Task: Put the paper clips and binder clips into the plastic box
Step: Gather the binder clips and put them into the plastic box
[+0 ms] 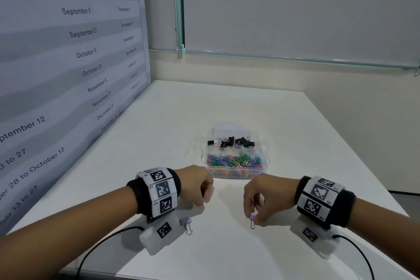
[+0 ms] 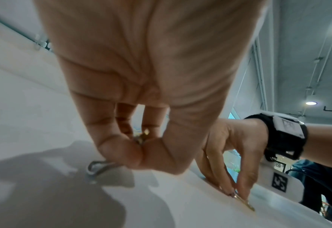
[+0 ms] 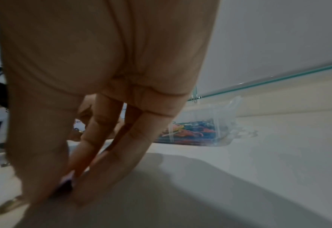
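Head view: clear plastic box [image 1: 266,161] sits mid-table [image 1: 318,143], lid off. Coloured paper clips [image 1: 234,162] fill the compartment nearest the person; black binder clips [image 1: 231,142] lie in the compartment behind it. Both hands are on the near side of the box. Right hand [image 1: 261,198] pinches a lilac binder clip [image 1: 251,218] at table level, its wire handle hanging toward the person. Left hand [image 1: 196,185] is curled just off the box's near-left corner. A second lilac binder clip [image 1: 187,223] lies loose on the table beside the left wrist camera housing, further from the box than either hand.

Left wrist view: thumb and forefinger [image 2: 120,148] are pressed together on something small and metallic; a wire loop [image 2: 96,167] pokes out below them. Probably a clip, type unclear. Beyond it, right-hand fingertips [image 2: 243,189] are down on the table.

Right wrist view: blurry. Fingers [image 3: 95,138] run long and straight down to a dark-lilac clip body [image 3: 65,185], wire handle [image 3: 9,203] sticking out. Box is ahead and to the right.

Judgement: pickup stage. Grip the painted body, not the wire, so it won't swing. Lift clear of the box wall, release over the far compartment with the other binder clips. One loose clip would still be left.
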The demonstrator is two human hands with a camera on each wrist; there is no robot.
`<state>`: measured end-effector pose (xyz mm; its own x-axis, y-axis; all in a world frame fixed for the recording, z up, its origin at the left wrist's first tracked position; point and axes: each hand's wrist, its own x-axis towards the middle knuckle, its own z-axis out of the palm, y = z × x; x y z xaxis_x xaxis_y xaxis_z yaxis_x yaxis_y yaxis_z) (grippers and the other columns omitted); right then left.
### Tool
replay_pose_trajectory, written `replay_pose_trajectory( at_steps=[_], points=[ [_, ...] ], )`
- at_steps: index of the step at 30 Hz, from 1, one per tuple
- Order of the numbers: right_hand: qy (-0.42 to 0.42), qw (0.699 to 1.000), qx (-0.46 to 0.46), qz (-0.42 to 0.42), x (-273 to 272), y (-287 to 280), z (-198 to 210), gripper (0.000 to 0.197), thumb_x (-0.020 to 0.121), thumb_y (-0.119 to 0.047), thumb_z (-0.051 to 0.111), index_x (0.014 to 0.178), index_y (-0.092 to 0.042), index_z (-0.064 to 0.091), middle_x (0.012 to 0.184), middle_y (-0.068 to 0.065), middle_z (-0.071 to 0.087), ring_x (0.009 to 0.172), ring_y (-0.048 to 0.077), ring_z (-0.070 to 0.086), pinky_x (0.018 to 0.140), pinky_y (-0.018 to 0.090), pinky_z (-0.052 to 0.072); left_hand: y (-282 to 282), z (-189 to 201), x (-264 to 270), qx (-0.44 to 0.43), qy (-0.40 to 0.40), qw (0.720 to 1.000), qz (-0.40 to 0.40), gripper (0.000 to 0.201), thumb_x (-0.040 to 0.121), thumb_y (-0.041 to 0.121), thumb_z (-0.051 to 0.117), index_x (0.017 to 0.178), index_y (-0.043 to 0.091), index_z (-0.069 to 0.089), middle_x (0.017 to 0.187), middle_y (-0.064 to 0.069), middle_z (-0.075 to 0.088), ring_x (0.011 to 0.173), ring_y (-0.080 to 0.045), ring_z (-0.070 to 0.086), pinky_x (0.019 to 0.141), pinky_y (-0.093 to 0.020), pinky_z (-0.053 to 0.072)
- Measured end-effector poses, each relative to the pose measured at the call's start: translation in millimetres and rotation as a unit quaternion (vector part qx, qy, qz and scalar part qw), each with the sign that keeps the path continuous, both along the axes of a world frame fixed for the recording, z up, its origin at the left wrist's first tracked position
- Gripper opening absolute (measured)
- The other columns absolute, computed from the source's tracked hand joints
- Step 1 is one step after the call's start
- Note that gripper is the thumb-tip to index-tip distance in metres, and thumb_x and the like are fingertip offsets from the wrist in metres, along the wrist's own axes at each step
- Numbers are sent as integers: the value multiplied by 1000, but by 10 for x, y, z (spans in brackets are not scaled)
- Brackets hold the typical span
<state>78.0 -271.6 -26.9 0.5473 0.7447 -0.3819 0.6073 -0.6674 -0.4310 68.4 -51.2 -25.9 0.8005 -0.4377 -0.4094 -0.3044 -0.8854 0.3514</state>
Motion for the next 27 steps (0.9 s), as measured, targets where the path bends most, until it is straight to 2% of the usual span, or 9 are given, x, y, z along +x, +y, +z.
replay_pose_trajectory(
  at_steps=[6, 9, 13, 15, 18, 20, 22, 25, 27],
  points=[
    [4, 1000, -10, -22, 63, -15, -17, 20, 62, -8, 67, 63, -26, 56, 68, -8, 63, 63, 7, 58, 69, 34, 54, 42, 220, 176, -65, -9, 997, 37, 27, 76, 1, 62, 65, 24, 53, 63, 11, 55, 57, -6, 53, 55, -16, 43],
    [-5, 1000, 3, -15, 135, 40, 105, 26, 67, -4, 65, 62, -27, 53, 63, -12, 60, 61, 3, 58, 67, 27, 52, 29, 399, 370, -145, -36, 987, 65, 26, 75, -2, 64, 66, 22, 56, 65, 11, 59, 56, -6, 56, 58, -15, 47],
    [-87, 989, 94, -76, 465, 129, 432, 11, 77, -7, 65, 77, -18, 66, 67, -16, 63, 59, 2, 62, 64, 19, 53, -81, 485, 732, -228, -99, 961, 121, 25, 79, -3, 60, 70, 20, 58, 79, 3, 62, 65, -12, 60, 67, -24, 52],
    [-110, 971, 145, -154, 679, 150, 529, 8, 79, -10, 67, 77, -17, 66, 70, -12, 66, 56, 8, 65, 61, 22, 57, -148, 445, 902, -237, -135, 950, 154, 17, 80, -2, 59, 78, 15, 61, 88, -2, 62, 74, -17, 60, 73, -27, 51],
    [-164, 942, 177, -235, 964, 186, 506, 13, 80, -10, 68, 72, -20, 62, 75, -3, 68, 44, 0, 59, 47, 11, 49, -202, 330, 1107, -244, -124, 942, 196, 20, 81, -5, 57, 90, 13, 62, 95, -6, 61, 85, -22, 60, 84, -33, 54],
    [-186, 935, 163, -255, 1091, 204, 438, 11, 79, -9, 67, 74, -17, 62, 83, 6, 69, 46, 3, 56, 41, 7, 42, -200, 275, 1169, -260, -87, 936, 221, 25, 84, -8, 51, 101, 7, 62, 97, -9, 57, 82, -25, 57, 81, -36, 54],
    [-195, 937, 124, -263, 1156, 209, 374, 7, 80, -8, 65, 77, -14, 64, 91, 10, 70, 52, 2, 51, 41, 4, 40, -152, 251, 1170, -282, -70, 928, 233, 31, 87, -8, 41, 111, 2, 58, 101, -11, 53, 77, -25, 52, 75, -37, 53],
    [-189, 945, 74, -255, 1160, 170, 302, 10, 84, -9, 61, 89, -8, 69, 96, 10, 71, 60, 7, 54, 43, 3, 40, -21, 247, 1069, -261, -95, 939, 204, 29, 88, -4, 41, 108, 9, 58, 101, -6, 54, 83, -25, 56, 82, -42, 55],
    [-200, 948, 51, -241, 1118, 128, 270, 13, 85, -10, 58, 92, -8, 69, 98, 8, 71, 74, 13, 60, 59, 13, 45, 65, 271, 893, -227, -101, 956, 153, 21, 89, 2, 48, 101, 15, 59, 96, -2, 58, 78, -21, 62, 78, -33, 57]
  ],
)
